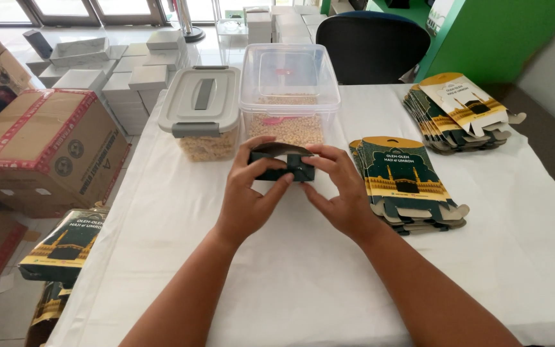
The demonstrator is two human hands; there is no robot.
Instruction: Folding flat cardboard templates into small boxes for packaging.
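Both forearms enter from the bottom edge and converge toward the middle of the white table [496, 270], bare to the elbow, wrists slightly bent inward. Left hand [246, 196] lies palm-down with its back to the camera; its thumb reaches along the near side of a small dark green carton [284, 164], while the other fingers curl over the carton's left end and top edge, pinching it. Right hand [340, 193] mirrors this pose: index finger and thumb press on the carton's right end, the remaining fingers bent and held close together just beneath. The carton sits between the two hands, held just above the cloth in the centre of the table, one curved flap standing up at its top.

Just beyond the hands stand two clear plastic tubs of pale beans: a grey-lidded tub [202, 112] on the left and a taller clear-lidded tub [288, 90] touching it on the right. To the right of the hands lies a stack of flat printed cartons [406, 183], green and gold; a second fanned stack [460, 109] rests farther back, near the table's far right corner. A brown cardboard box [46, 148] stands on the floor to the left.
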